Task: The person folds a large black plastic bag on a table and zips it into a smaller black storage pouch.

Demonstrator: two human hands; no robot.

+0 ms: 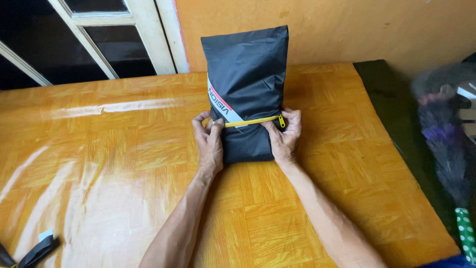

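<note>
On the orange table (124,149), both hands' grip pinches the dark pouch (246,74) at its yellow zipper (250,121).

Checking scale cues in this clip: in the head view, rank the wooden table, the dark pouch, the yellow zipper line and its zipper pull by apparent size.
1. wooden table
2. dark pouch
3. yellow zipper line
4. zipper pull
Both hands grip the pouch's sides.

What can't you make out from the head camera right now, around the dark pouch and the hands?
- Inside of the dark pouch: hidden by its own fabric.
- Fingertips of the left hand and right hand: partly tucked against the pouch at the yellow zipper.
- Object at right edge: blurred and cut off.
- Black item at bottom left: cut off by the frame.
</note>
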